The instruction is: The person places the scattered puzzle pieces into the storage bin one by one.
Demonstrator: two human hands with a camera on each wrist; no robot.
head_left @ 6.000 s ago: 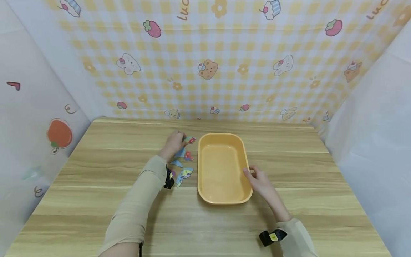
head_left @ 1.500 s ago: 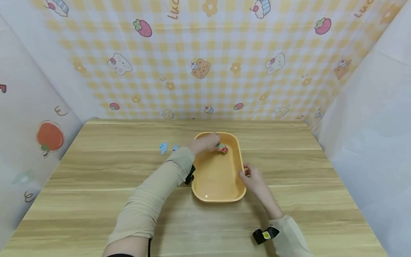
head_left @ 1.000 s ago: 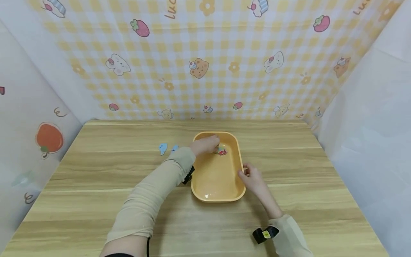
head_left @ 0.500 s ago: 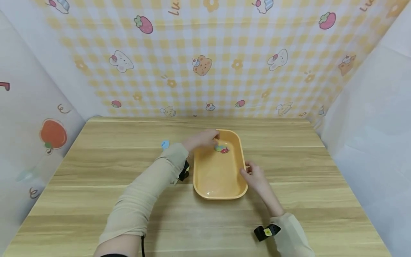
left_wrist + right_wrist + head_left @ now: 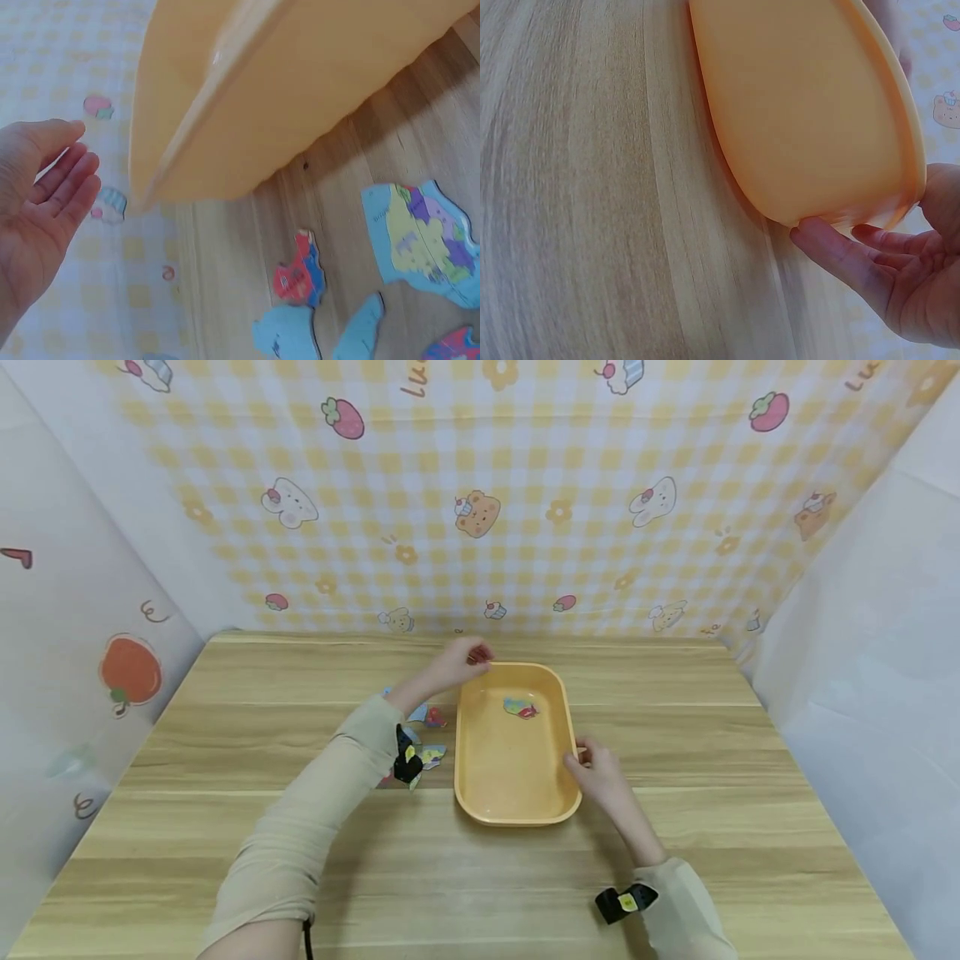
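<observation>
Steadying a shallow rectangular orange plastic tray (image 5: 468, 777) on a pale wood-grain table (image 5: 225, 860), a person in beige sleeves works with both bare hands. The right hand (image 5: 600, 774) rests against the tray's right rim, thumb under the lip and fingers loosely curled round the edge in the right wrist view — a light hold that seems meant to keep the tray from sliding.

The left hand (image 5: 459, 662) hovers empty above the tray's far left corner, its fingers straight and relaxed in the left wrist view, holding nothing.

One small colourful flat puzzle piece (image 5: 519, 707), teal with a red patch, lies inside the tray near its far end, apart from both hands.

More flat cardboard map-puzzle pieces (image 5: 300, 271) — blue, red and yellow — lie scattered on the table just beside the tray's left wall, partly hidden under the left forearm in the head view, so within easy reach of that hand.

Behind the table hangs a yellow checked backdrop (image 5: 525, 510) printed with bears, rabbits and strawberries.
</observation>
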